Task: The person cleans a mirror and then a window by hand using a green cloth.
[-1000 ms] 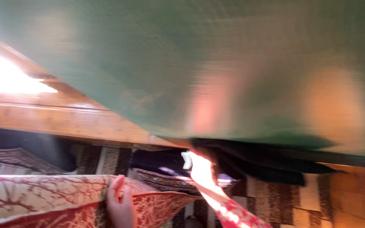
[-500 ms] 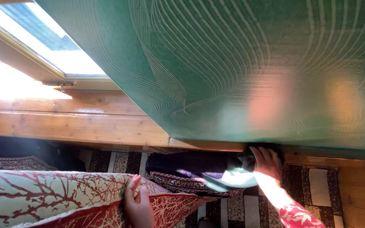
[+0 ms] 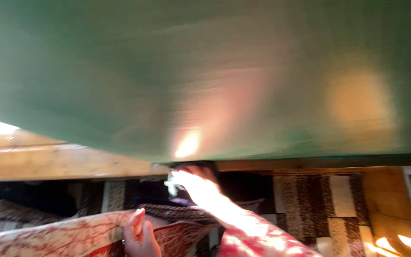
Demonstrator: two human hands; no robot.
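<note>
we are seeing the fingers of the right hand pressing together on a small white piece, just under the lower edge of the big green panel; the picture is blurred and the sun is burning out the hand, so we cannot tell what kind of thing the white piece is. the wrist is bending a little upward and the forearm is stretching away from us, going up and to the left, with a red and white patterned sleeve covering it near the bottom edge.

the fingers of the left hand are curling together over the edge of a red and cream patterned cloth, clamping it, with the thumb side turning up. this hand is staying low, near the bottom of the view, and the cloth is spreading from it to the left.

the white piece is looking bright and a bit crumpled, and it is sitting in front of a dark gap under the panel. a wooden beam is running along the left below the panel. behind the hands, a brown and cream patchwork fabric is lying.
</note>
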